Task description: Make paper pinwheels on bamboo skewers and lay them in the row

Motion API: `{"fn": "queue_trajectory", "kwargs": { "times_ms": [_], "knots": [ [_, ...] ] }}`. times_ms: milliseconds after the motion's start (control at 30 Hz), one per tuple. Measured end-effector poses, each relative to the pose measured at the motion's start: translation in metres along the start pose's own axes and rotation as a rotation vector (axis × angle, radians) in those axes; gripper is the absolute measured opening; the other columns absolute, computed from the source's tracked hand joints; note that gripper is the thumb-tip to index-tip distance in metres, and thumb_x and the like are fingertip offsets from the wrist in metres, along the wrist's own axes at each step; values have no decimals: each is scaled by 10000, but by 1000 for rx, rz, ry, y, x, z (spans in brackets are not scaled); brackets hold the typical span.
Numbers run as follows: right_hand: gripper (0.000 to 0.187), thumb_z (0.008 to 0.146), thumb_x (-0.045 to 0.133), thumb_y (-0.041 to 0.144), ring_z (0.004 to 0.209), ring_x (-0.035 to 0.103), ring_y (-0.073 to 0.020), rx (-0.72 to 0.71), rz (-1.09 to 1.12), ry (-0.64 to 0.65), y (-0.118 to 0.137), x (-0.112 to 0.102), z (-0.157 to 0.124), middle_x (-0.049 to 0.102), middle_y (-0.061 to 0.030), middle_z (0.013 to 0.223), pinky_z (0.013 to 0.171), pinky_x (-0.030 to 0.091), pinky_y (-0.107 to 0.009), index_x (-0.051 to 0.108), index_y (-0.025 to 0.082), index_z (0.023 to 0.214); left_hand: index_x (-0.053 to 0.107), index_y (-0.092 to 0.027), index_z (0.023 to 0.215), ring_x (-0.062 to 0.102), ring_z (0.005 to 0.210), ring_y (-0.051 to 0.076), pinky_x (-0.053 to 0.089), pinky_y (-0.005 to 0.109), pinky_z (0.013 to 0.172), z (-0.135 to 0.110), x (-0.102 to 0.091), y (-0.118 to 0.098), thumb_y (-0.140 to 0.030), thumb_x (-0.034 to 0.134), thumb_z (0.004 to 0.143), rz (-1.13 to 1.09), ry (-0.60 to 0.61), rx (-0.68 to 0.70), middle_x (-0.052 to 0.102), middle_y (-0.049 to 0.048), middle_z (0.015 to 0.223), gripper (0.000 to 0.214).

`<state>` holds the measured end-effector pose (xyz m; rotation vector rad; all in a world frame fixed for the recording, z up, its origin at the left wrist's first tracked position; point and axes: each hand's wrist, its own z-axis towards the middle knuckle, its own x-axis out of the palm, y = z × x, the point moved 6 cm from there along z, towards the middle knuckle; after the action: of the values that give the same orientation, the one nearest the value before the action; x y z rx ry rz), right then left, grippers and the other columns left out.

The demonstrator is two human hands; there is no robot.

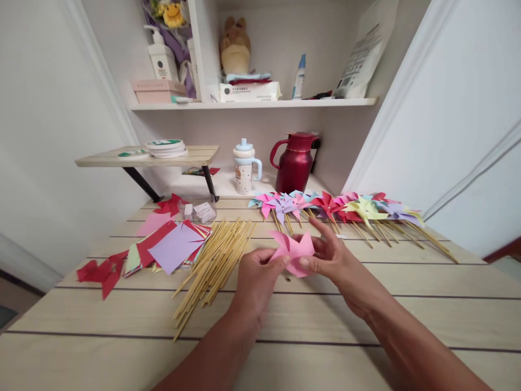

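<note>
A pink paper pinwheel [293, 251] without a stick is held between both hands above the middle of the table. My left hand [257, 277] pinches its left side, thumb on the front. My right hand [330, 254] grips its right side between thumb and fingers, with the index finger raised. Left of my left hand lies a loose pile of thin wooden sticks [214, 266]. Beyond my right hand, finished pinwheels on sticks, among them a yellow pinwheel [365, 209] and a red pinwheel [326, 205], lie in a row.
Cut paper sheets [175, 247], a folded red paper piece [103, 271] and a clear box [203, 210] lie at the left. A tumbler [243, 171] and a red thermos jug [294, 165] stand at the back. Tape rolls [165, 146] sit on a small raised shelf [195, 156].
</note>
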<state>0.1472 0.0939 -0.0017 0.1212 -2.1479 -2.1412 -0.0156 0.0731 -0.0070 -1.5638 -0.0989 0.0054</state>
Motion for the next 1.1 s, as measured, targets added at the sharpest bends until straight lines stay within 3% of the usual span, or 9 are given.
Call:
{"fn": "queue_trajectory", "kwargs": {
  "times_ms": [67,133,233,333,633,867,967,1100],
  "knots": [
    [1123,605,891,373,989,675,-281,56,13,43,-1,2,-1,699,-96,1108,903,512,-455,273,273,1538,745,-185,630,578,712,201,398,300,671,0,0,-7,-294,719,699,99,-25,85,653,37,691,132],
    [971,597,893,347,938,679,-259,70,-9,46,0,2,-2,721,-61,1000,884,512,-418,439,246,1450,761,-197,647,606,751,212,419,307,704,0,-1,-12,-243,703,699,174,-54,145,680,49,741,90],
    [506,585,895,355,867,672,-234,88,-62,75,0,3,-3,739,-36,890,837,501,-374,709,215,1034,774,-206,671,627,763,215,435,313,723,1,-1,-14,-214,691,707,217,-74,165,698,57,771,91],
    [296,590,888,361,794,650,-214,84,-79,113,-2,4,-2,722,-15,784,778,483,-353,707,203,763,782,-199,700,636,773,219,444,318,727,0,0,-14,-204,677,723,229,-69,157,703,64,783,107],
    [303,531,920,338,681,614,-189,126,4,21,-11,1,0,700,-7,663,716,448,-326,671,192,623,748,-168,691,597,747,203,438,305,692,-2,4,-11,-211,647,746,230,-43,140,672,57,758,123],
    [270,574,910,353,678,595,-166,164,138,23,-20,6,2,722,-20,689,686,434,-290,743,174,689,738,-147,809,639,881,238,483,338,795,0,5,-3,-248,672,752,89,-50,77,698,95,890,133],
    [243,595,901,336,675,605,-165,190,224,55,-23,7,4,738,-34,712,696,445,-291,759,167,695,718,-161,1059,614,1086,267,457,370,942,0,0,-4,-231,723,726,54,-113,47,683,131,1122,340],
    [224,629,886,333,664,620,-162,182,281,67,-20,6,5,751,-38,720,708,463,-298,779,166,733,488,-159,1402,518,1257,291,433,389,999,1,-5,-3,-216,809,656,23,-187,-1,582,181,1317,814]
  ]
}}
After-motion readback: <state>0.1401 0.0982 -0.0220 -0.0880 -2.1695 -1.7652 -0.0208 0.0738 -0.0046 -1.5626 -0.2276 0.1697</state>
